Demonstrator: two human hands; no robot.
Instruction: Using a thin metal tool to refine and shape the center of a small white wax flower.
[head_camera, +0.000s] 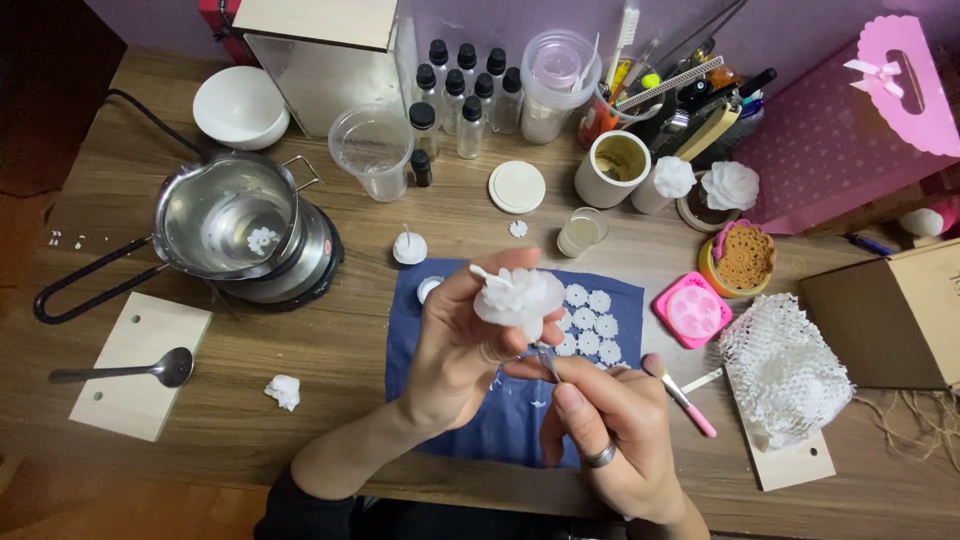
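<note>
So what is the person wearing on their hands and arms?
Both hands are bare, with no gloves. The right hand wears a plain dark metal ring on one finger. The left hand shows no ring. The forearms are bare, and dark sleeves begin near the elbows.

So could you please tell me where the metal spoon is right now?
In the head view the metal spoon lies at the left, on a pale wooden board below the melting pot.
</note>
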